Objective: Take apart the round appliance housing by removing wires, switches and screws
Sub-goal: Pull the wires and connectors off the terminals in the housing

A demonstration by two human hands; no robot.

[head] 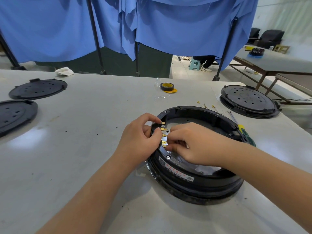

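Note:
A round black appliance housing (199,179) lies open side up on the grey table (84,132). A switch block with several brass terminals (163,134) sits in its left wall. My left hand (140,141) grips the housing rim from outside, with its fingers curled round the switch block. My right hand (189,144) reaches inside the housing and pinches at the lower terminals. Loose wires with brass ends (205,105) lie on the table behind the housing.
Two black round covers (38,89) (16,115) lie at the left. Another round housing (248,100) sits at the right. A tape roll (167,86) stands mid-table. A green-handled screwdriver (243,130) lies right of the housing. Blue curtains hang behind.

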